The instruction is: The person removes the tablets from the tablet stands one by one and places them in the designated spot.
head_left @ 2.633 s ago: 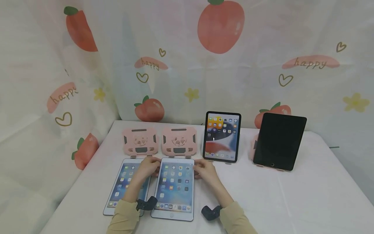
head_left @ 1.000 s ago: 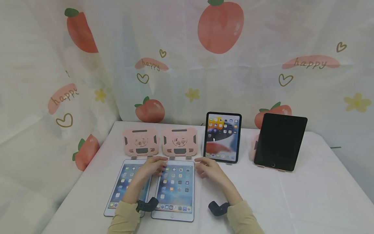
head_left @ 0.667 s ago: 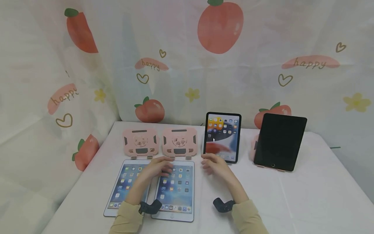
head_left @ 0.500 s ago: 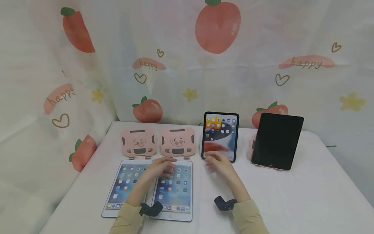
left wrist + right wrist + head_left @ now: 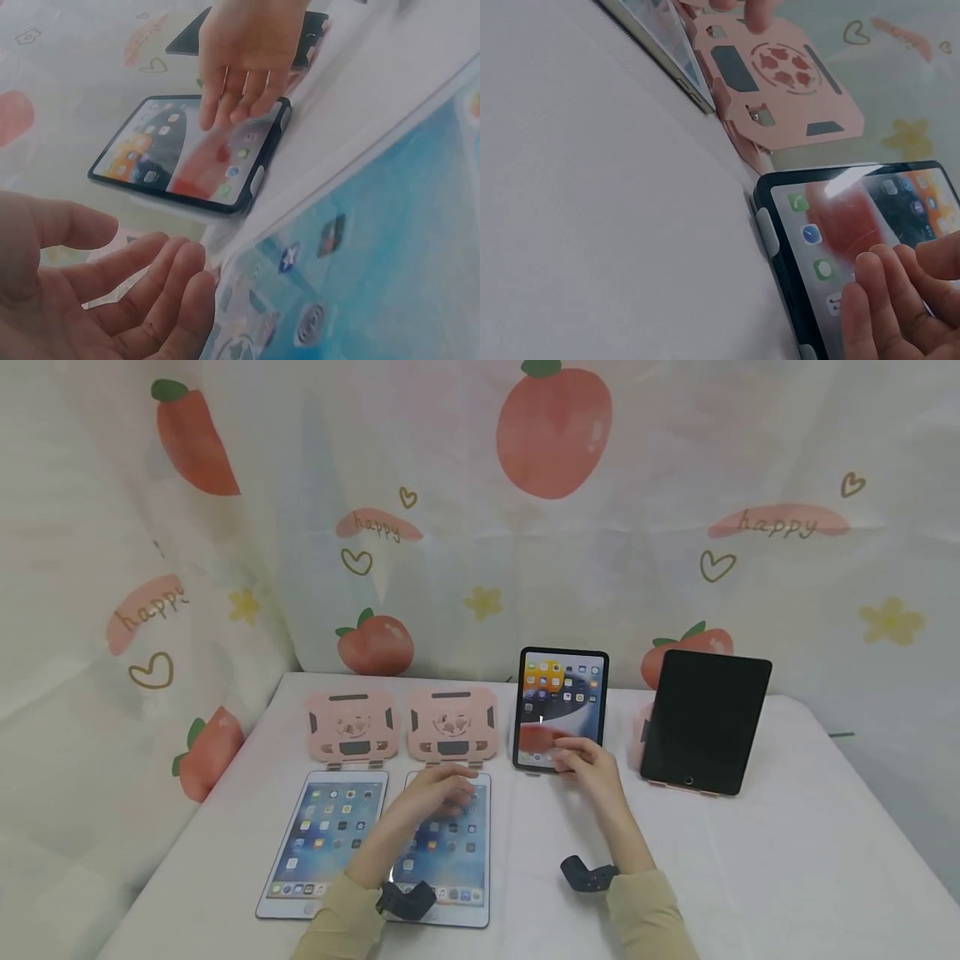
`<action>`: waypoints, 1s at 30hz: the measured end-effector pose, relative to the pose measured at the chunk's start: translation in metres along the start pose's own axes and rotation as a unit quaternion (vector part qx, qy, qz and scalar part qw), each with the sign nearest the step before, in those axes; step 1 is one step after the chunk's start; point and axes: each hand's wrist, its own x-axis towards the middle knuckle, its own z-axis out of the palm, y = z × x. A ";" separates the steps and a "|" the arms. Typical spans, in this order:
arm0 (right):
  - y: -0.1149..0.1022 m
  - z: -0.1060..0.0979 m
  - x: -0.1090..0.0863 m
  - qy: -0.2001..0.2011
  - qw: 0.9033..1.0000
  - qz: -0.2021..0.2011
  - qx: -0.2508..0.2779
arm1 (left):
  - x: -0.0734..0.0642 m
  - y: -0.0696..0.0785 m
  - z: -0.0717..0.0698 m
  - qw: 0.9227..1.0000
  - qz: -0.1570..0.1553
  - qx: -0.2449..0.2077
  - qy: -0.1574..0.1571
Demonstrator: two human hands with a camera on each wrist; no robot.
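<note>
My left hand (image 5: 433, 797) hovers over the upper part of a white tablet (image 5: 442, 860), its loosely bent fingers holding nothing. In front of the lower screen of a black-framed tablet (image 5: 562, 702) on a stand is my right hand (image 5: 594, 770). The left wrist view shows the right hand's fingers (image 5: 251, 105) extended near that screen; contact cannot be told. In the right wrist view, no object lies between the right fingers (image 5: 877, 292). A second white tablet (image 5: 330, 835) lies flat to the left, its screen lit.
Two pink tablet stands (image 5: 352, 727) with hinged feet stand behind the white tablets, the second stand (image 5: 452, 724) beside the black-framed tablet. A dark-screened tablet (image 5: 705, 722) leans on another stand at right. A white cloth (image 5: 787, 860) covers the table before a fruit-print curtain (image 5: 450, 443).
Both hands let go of the nearer white tablet's upper edges and left it lying flat. The right hand moved right and forward to the black-framed tablet; the left shifted right over the white one.
</note>
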 end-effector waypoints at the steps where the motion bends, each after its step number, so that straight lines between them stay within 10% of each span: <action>1: 0.000 0.000 0.000 0.010 1.000 0.002 0.004 | 0.002 0.003 0.002 1.000 0.006 0.002 -0.001; 12: -0.002 -0.021 0.009 0.025 0.999 -0.041 0.018 | 0.025 0.026 0.013 0.999 0.050 0.008 0.004; 30: -0.030 -0.043 0.020 0.044 0.991 -0.075 -0.099 | 0.060 0.062 0.021 0.999 0.029 0.000 0.043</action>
